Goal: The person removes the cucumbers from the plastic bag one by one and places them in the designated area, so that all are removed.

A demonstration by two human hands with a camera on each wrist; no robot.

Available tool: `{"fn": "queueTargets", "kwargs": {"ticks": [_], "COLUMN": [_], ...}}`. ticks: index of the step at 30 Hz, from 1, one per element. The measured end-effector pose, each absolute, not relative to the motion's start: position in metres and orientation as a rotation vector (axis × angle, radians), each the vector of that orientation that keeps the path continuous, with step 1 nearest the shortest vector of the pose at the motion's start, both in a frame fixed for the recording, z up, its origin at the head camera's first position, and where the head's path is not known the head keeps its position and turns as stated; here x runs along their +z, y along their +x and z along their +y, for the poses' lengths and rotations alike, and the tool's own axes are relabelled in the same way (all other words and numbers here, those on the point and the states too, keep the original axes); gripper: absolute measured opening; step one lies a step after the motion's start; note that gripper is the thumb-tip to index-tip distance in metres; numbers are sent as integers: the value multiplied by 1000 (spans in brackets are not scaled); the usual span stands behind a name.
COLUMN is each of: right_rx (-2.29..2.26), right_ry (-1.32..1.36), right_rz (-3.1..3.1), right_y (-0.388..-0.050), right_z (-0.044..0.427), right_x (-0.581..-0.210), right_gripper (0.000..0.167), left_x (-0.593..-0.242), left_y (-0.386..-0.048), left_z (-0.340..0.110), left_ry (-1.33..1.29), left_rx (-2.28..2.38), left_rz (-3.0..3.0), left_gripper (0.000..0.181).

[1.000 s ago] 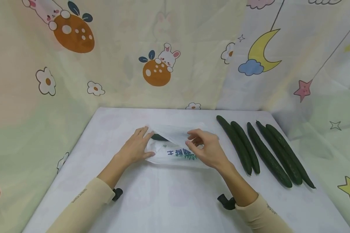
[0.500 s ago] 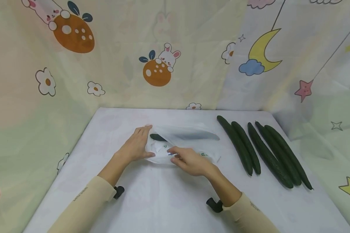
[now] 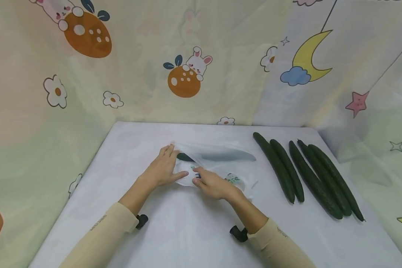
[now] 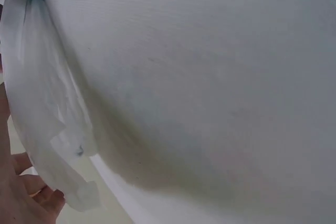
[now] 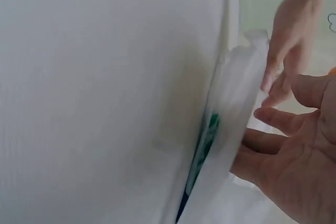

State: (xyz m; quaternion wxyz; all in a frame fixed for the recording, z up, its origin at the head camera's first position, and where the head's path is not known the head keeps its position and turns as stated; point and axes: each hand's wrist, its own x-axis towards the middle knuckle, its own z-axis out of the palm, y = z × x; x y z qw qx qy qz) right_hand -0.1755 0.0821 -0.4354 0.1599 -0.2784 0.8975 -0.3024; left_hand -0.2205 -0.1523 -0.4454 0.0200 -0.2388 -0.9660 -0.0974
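Observation:
A translucent white plastic bag (image 3: 227, 167) with green and blue print lies mid-table, and its upper layer covers most of a dark green cucumber (image 3: 185, 157). One end of the cucumber shows at the bag's left opening; the rest appears as a shadow through the plastic. My left hand (image 3: 164, 167) rests at that opening, fingers extended and thumb spread along the lower edge. Over the printed lower part is my right hand (image 3: 216, 185), fingers and thumb reaching left. In the right wrist view its loosely bent fingers (image 5: 262, 166) touch the bag, pinching nothing visible.
Several loose cucumbers (image 3: 315, 178) lie side by side at the right of the white-covered table (image 3: 184, 230). A patterned cloth (image 3: 137, 67) hangs behind and along the sides. Black devices (image 3: 238, 233) are worn at both wrists.
My right hand has moved left and down across the bag from its right part, away from the upper layer. The left hand stays at the opening, its thumb shifted slightly inward. The view has tilted slightly.

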Motion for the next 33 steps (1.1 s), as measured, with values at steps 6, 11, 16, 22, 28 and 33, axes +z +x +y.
{"fn": "queueTargets", "kwargs": {"ticks": [6, 11, 16, 22, 28, 33], "right_rx": [-847, -798, -640, -515, -395, -388], "right_ry": [-831, -753, -661, -638, -639, -614], "right_rz": [2597, 2638, 2592, 2645, 2710, 2740], "right_y": [-177, -187, -197, -208, -209, -214], "right_z": [71, 76, 82, 84, 86, 90], "right_x": [-441, -434, -425, -415, -413, -410], "right_gripper": [49, 47, 52, 53, 57, 59], "left_x": [-441, -441, -445, -451, -459, -461], "left_y": [-220, -217, -211, -205, -198, -194], "left_z": [-148, -147, -145, -144, -145, -145], "left_ry": [-701, -699, -717, -745, -740, -748], "left_rx": [-240, -228, -209, -188, -202, -171], "left_rz": [-3041, -3107, -3147, -3125, -3165, -3179], "left_gripper": [108, 122, 130, 118, 124, 130]}}
